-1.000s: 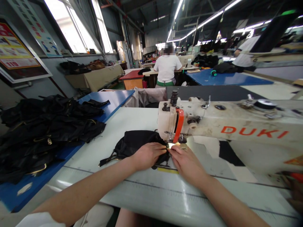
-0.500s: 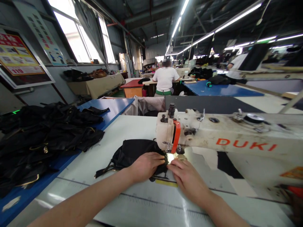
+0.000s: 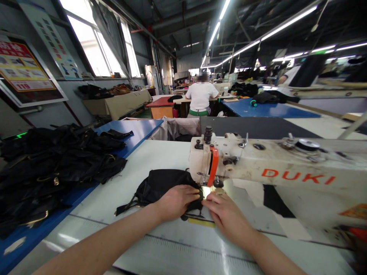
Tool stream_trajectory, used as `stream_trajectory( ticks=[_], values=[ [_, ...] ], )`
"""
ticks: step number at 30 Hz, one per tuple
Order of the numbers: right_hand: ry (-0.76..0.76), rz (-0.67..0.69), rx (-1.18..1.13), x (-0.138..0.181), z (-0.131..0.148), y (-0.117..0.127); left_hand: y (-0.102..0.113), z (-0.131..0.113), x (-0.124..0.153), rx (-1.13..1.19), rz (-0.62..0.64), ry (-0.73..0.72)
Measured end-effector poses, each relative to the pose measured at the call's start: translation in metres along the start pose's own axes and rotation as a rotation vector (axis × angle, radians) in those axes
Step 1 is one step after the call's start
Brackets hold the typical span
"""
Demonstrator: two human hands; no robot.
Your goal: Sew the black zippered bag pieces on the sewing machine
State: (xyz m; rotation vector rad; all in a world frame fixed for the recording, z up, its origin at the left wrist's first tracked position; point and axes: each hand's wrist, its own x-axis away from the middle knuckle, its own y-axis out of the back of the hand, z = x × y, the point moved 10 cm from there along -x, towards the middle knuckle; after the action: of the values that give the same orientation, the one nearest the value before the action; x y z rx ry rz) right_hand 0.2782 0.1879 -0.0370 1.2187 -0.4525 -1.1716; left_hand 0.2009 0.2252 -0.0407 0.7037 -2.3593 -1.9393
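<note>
A sewing machine (image 3: 229,156) with orange lettering stands over the pale worktable (image 3: 160,236). Under its needle area lies a black fabric piece (image 3: 163,185), bunched, with a narrow tail trailing to the left. My left hand (image 3: 179,200) presses on its right part, fingers together and bent down at the fabric. Close by, to the right of the needle, my right hand (image 3: 222,206) has thumb and fingers closed at the fabric's edge. A lamp lights the spot between the two hands. The fingertips partly hide the fabric edge there.
Black pieces with gold zips (image 3: 57,168) are heaped on a blue table (image 3: 134,133) at the left. Black and pale scraps (image 3: 276,200) lie beneath the machine arm. Ahead, a person in a white shirt (image 3: 200,95) sits facing away at another table.
</note>
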Motion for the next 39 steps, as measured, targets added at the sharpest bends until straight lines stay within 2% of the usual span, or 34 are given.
stream_trajectory(
  ticks=[17,24,39],
  values=[
    [-0.041,-0.013,0.064,-0.003,-0.004,0.003,0.000,0.006,-0.006,-0.034,0.045,-0.003],
    [-0.043,-0.026,0.067,-0.001,-0.006,0.001,0.005,0.001,-0.008,-0.044,-0.003,-0.051],
    [-0.078,-0.061,0.121,-0.003,-0.005,0.006,0.002,0.016,-0.015,-0.064,-0.024,-0.037]
  ],
)
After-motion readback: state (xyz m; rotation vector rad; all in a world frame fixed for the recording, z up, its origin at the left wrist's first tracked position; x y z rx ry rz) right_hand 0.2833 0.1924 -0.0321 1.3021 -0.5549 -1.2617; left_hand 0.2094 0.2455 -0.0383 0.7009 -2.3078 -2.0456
